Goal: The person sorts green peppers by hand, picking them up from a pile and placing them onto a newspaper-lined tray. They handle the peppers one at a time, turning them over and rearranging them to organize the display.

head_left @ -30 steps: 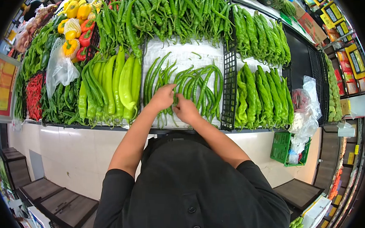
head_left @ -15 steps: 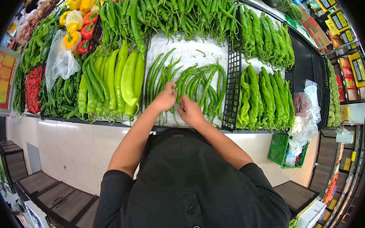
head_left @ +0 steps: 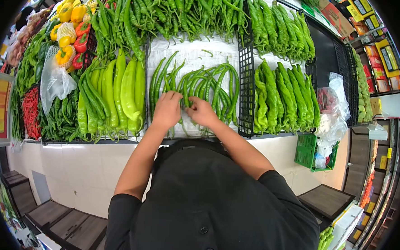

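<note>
Long thin green chili peppers (head_left: 229, 88) lie on a white-lined part of the display, right in front of me. They form a straighter group (head_left: 159, 80) on the left and a curved group on the right. My left hand (head_left: 168, 107) is closed over the lower part of the left group, and its palm hides what is beneath. Beside it, my right hand (head_left: 201, 111) has curled fingers, with thumb and fingertips drawn together at a chili pepper between the two hands. The hands are close together, with a small gap between them.
A black crate wall (head_left: 246, 77) separates wrinkled green peppers (head_left: 287, 98) on the right. Large pale green peppers (head_left: 113, 91) lie left, green peppers (head_left: 183, 8) are heaped behind. A plastic bag (head_left: 57, 81) lies left; a green basket (head_left: 307, 151) hangs at the right front.
My left hand has come down from a raised pinch and now lies lower over the left chili peppers. My right hand stays close beside it. The view has turned slightly.
</note>
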A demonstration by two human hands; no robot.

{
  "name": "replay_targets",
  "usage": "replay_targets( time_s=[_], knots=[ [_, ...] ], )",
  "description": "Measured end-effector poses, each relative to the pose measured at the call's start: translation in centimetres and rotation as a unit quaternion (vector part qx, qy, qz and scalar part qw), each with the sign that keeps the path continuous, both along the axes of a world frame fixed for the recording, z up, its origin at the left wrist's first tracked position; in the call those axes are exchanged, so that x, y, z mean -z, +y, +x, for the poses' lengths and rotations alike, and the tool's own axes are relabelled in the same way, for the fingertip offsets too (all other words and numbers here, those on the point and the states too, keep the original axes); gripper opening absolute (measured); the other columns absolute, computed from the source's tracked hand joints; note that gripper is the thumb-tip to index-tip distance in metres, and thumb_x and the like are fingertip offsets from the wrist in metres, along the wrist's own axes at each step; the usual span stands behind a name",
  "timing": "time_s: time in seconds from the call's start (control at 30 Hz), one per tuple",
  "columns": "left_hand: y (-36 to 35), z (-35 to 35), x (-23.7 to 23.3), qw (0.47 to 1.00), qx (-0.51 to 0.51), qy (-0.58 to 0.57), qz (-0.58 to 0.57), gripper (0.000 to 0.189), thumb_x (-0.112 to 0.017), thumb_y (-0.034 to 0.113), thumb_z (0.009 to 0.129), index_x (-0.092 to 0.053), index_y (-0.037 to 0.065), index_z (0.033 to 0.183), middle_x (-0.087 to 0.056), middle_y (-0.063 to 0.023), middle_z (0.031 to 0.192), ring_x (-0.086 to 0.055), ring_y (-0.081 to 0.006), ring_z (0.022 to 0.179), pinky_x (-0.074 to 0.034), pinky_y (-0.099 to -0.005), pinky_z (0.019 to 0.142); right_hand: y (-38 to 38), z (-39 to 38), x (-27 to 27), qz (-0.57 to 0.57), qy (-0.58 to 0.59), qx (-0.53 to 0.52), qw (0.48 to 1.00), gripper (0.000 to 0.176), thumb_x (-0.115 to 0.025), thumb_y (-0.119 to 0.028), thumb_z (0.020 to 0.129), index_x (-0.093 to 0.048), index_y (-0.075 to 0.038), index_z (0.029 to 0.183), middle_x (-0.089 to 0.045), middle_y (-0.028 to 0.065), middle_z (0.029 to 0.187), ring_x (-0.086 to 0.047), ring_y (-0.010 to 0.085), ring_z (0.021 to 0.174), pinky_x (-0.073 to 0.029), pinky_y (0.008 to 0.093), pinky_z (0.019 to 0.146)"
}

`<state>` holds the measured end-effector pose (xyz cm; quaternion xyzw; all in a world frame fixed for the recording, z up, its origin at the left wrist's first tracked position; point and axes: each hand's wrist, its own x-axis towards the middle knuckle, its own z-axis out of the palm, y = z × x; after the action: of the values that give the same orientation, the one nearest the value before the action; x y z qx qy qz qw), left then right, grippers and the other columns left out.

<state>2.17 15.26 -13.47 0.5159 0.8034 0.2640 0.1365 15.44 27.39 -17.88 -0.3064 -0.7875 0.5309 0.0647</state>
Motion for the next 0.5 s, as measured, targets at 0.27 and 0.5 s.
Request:
replay_targets(
  time_s=[0.27, 0.5],
  knots=[
    [-3.0, 1.0, 0.7, 0.980, 0.084, 0.143, -0.112, 0.063, -0.082, 0.022, 0.073, -0.060, 0.015, 0.132, -0.036, -0.0058, 0.158, -0.030, -0.0296, 0.146, -0.029, -0.0591, 0.112, 1.6, -1.7, -0.4, -0.077, -0.052, 0.010, 0.996, 0.046, -0.072, -0.024, 0.086, -0.064, 0.007, 0.119, -0.070, 0.0217, 0.081, -0.068, 0.0327, 0.066, -0.053, 0.0415, 0.062],
    [-3.7, 1.7, 2.3, 0.978, 0.079, 0.150, -0.118, 0.075, -0.084, 0.023, 0.071, -0.053, 0.014, 0.138, -0.028, -0.0045, 0.163, -0.027, -0.0304, 0.148, -0.029, -0.0612, 0.113, 0.3, -3.9, -1.7, 0.216, -0.125, -0.030, 0.968, 0.032, -0.071, -0.030, 0.084, -0.069, 0.002, 0.085, -0.068, 0.0255, 0.081, -0.068, 0.0445, 0.080, -0.055, 0.0505, 0.072]
  ],
)
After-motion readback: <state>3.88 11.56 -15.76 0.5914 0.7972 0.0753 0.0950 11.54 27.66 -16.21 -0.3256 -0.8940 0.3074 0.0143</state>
